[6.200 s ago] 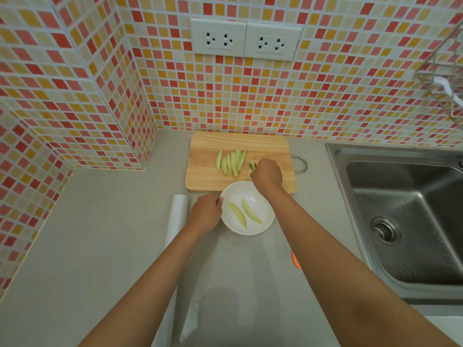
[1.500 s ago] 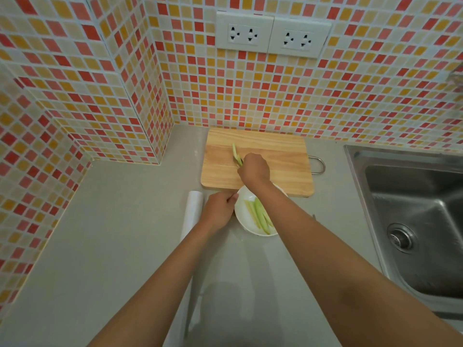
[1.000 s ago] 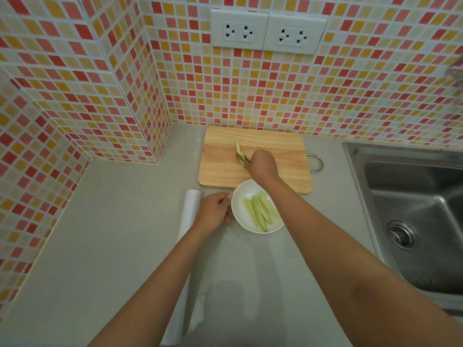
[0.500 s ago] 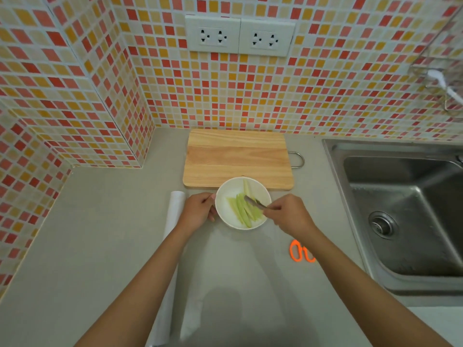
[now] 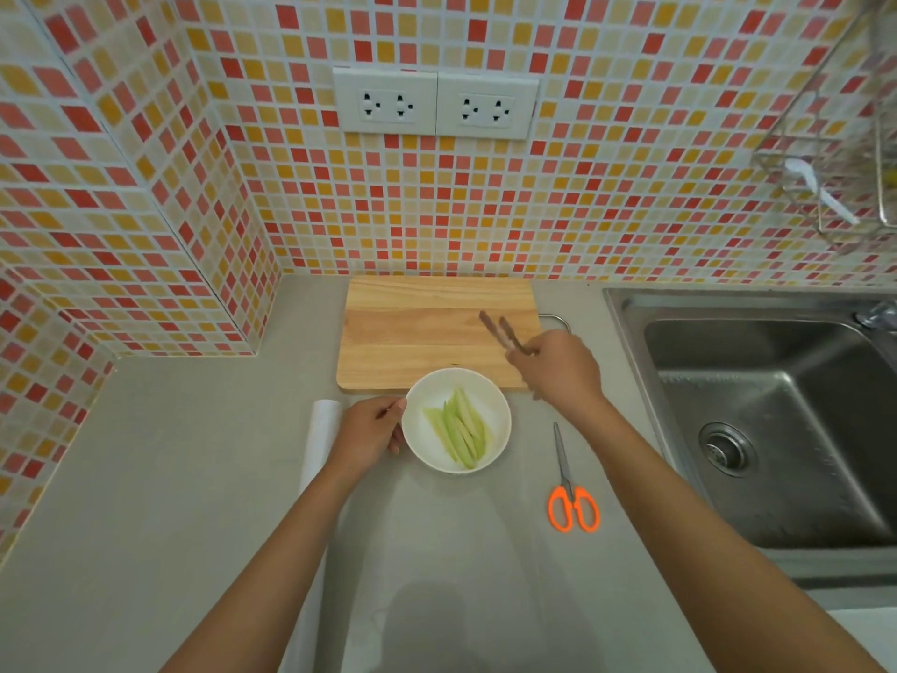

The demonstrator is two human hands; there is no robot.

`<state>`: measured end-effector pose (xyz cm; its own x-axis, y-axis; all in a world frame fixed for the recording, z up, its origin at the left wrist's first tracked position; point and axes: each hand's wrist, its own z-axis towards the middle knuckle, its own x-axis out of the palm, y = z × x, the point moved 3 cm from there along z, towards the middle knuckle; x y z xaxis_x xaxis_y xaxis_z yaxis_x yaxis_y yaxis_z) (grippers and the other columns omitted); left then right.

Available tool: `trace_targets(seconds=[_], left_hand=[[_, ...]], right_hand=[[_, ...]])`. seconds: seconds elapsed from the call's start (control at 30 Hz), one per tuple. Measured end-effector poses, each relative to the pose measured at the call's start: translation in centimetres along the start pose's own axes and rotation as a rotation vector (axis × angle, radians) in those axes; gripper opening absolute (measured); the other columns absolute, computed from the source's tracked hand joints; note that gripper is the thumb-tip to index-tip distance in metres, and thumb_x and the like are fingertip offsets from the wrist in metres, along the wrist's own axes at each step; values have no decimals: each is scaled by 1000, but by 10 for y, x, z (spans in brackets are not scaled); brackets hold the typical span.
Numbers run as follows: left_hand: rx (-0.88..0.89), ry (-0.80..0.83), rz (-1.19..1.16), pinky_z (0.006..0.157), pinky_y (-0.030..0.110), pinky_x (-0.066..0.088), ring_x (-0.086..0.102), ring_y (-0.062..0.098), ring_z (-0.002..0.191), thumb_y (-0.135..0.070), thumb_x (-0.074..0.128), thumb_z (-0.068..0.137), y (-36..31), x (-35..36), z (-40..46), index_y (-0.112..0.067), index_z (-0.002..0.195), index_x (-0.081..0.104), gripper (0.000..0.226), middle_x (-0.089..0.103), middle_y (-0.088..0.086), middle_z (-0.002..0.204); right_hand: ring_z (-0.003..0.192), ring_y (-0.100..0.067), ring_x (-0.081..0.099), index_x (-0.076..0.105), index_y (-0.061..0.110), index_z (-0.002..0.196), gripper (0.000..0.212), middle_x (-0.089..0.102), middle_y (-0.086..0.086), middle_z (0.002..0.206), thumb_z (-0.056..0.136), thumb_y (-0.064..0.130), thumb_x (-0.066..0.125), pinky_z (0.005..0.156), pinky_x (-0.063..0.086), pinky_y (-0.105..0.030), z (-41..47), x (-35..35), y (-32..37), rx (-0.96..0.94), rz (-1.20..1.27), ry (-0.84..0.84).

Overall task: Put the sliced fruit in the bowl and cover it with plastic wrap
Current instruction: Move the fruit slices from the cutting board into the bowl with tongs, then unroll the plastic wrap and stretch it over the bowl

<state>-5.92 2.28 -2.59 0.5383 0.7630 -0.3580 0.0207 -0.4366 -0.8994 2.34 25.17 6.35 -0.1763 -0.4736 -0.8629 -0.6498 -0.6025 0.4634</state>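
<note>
Just right of left hand (image 5: pixel 369 432): bowl (image 5: pixel 495 405)

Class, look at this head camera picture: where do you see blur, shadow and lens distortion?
Head view: the chopsticks in the right hand are motion-blurred; a soft shadow darkens the counter at bottom centre; wide-angle distortion bows the tiled wall and the sink edge.
</note>
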Motion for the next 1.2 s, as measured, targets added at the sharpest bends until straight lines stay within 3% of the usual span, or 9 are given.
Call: trace_targets(seconds=[0.17, 0.3, 0.47, 0.73, 0.8, 0.9, 1.03, 1.2], left_hand=[[13, 17, 11, 54, 12, 43, 55, 8, 46, -20, 49, 100, 3, -1, 3, -25, 65, 63, 39, 62, -3, 52], [-5, 26, 25, 57, 15, 45, 57, 9, 47, -21, 50, 99, 8, -1, 6, -23, 73, 69, 32, 64, -4, 54], [-8, 17, 29, 61, 15, 48, 58, 9, 49, -23, 53, 98, 13, -4, 8, -19, 89, 75, 24, 67, 2, 61], [-4, 23, 44, 61, 15, 47, 57, 8, 49, -24, 51, 99, 12, -2, 4, -12, 82, 73, 30, 66, 2, 60], [-4, 25, 44, 61, 18, 48, 58, 8, 48, -26, 51, 99, 11, -1, 3, -10, 83, 72, 32, 67, 3, 61], [-10, 36, 33, 65, 24, 50, 58, 10, 51, -25, 51, 99, 9, -1, 0, -8, 88, 73, 31, 69, 10, 67], [-7, 48, 37, 66, 27, 49, 58, 12, 50, -20, 48, 100, 6, 1, -7, 2, 87, 70, 34, 67, 13, 66], [29, 50, 88, 64, 25, 48, 57, 11, 50, -16, 46, 101, -1, 2, -19, 4, 86, 69, 34, 65, 17, 63]], right_hand=[[83, -28, 68, 68, 6, 92, 29, 71, -10, 88, 90, 34, 59, 61, 47, -30, 68, 26, -4, 85, -68, -78], [92, -28, 66, 67, 8, 98, 27, 70, -10, 100, 91, 30, 55, 65, 43, -31, 88, 50, -11, 113, -185, -119], [98, -30, 64, 66, 7, 105, 32, 65, -10, 109, 92, 32, 52, 74, 49, -35, 97, 67, -17, 141, -226, -125], [99, -30, 63, 63, 7, 110, 46, 62, -12, 111, 89, 47, 56, 74, 48, -35, 95, 65, -21, 126, -185, -114], [95, -31, 64, 64, 7, 104, 43, 65, -12, 104, 94, 45, 49, 71, 45, -34, 85, 55, -19, 92, -130, -148], [76, -32, 64, 63, 10, 75, 44, 65, -10, 75, 97, 41, 41, 61, 42, -31, 52, 50, -27, 47, 22, -125], [39, -24, 55, 62, -1, 69, 46, 65, -23, 63, 98, 30, 43, 50, 45, -29, -6, 69, -42, 3, 236, 167], [36, -20, 52, 52, 3, 56, 42, 53, -12, 41, 97, 13, 43, 52, 47, -30, -39, 78, -46, -13, 296, 147]])
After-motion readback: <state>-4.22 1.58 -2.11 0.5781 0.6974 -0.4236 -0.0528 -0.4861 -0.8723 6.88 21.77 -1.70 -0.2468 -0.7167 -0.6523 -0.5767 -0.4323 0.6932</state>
